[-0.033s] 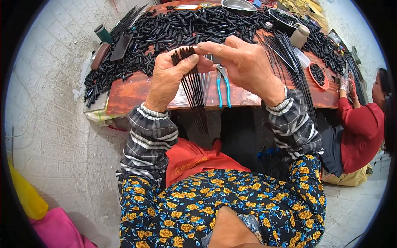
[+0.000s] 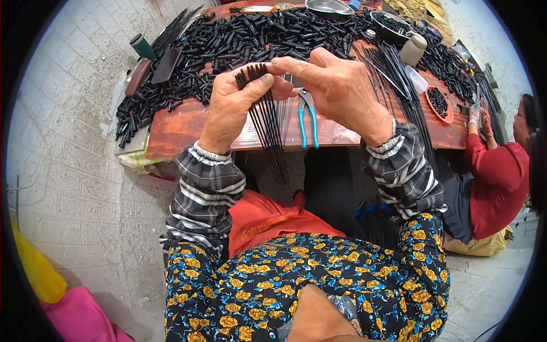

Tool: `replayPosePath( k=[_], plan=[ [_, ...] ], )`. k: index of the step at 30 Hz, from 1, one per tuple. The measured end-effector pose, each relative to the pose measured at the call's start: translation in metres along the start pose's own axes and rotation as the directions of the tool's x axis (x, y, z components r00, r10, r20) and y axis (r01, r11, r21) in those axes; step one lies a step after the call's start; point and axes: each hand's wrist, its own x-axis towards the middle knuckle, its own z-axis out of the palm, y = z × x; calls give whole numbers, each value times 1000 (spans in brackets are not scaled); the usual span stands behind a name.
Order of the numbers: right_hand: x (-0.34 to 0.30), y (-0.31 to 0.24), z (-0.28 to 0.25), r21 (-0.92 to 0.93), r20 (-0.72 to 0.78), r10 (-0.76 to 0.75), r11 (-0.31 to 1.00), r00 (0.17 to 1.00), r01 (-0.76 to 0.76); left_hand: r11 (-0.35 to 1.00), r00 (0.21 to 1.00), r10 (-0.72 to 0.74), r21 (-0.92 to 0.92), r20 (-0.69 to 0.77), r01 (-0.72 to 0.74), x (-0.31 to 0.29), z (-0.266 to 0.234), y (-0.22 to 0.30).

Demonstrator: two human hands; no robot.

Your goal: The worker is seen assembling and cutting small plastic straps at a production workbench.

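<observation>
My left hand [image 2: 225, 114] grips a fanned bundle of thin black rods [image 2: 268, 128], its thumb pressed across them just below their thicker upper ends. The rods slant down past the table's front edge. From the right, my right hand [image 2: 347, 91] reaches over with its index finger stretched to the left hand's fingers, beside the rod tops. Its other fingers are curled, and its thumb and anything pinched there are hidden. Below and between the hands lie pliers [image 2: 308, 119] with blue handles on the tabletop.
Small black tubular parts [image 2: 256, 37] are heaped across the reddish table [image 2: 188, 122]. Long black rods [image 2: 401, 85] lie at right, near a beige bottle [image 2: 412, 50] and a red dish [image 2: 439, 105]. A phone [image 2: 167, 64] leans at left. A co-worker in red [image 2: 498, 176] sits at right.
</observation>
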Motion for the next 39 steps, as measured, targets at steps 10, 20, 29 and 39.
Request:
replayPosePath(
  k=[10,20,29,39],
  plan=[
    [0,12,5,211,-5,22,977,1000,-20,998,1000,-11,54,-4,11,3,1,-1],
    [7,7,-6,-1,16,-42,999,999,42,992,1000,14,128,-5,-13,4,0,-3],
    [20,27,-12,274,70,-69,961,995,47,960,998,33,276,53,-46,7,7,2],
    [21,28,-13,358,107,-88,933,990,44,965,996,43,254,78,-62,9,4,-3]
  ],
)
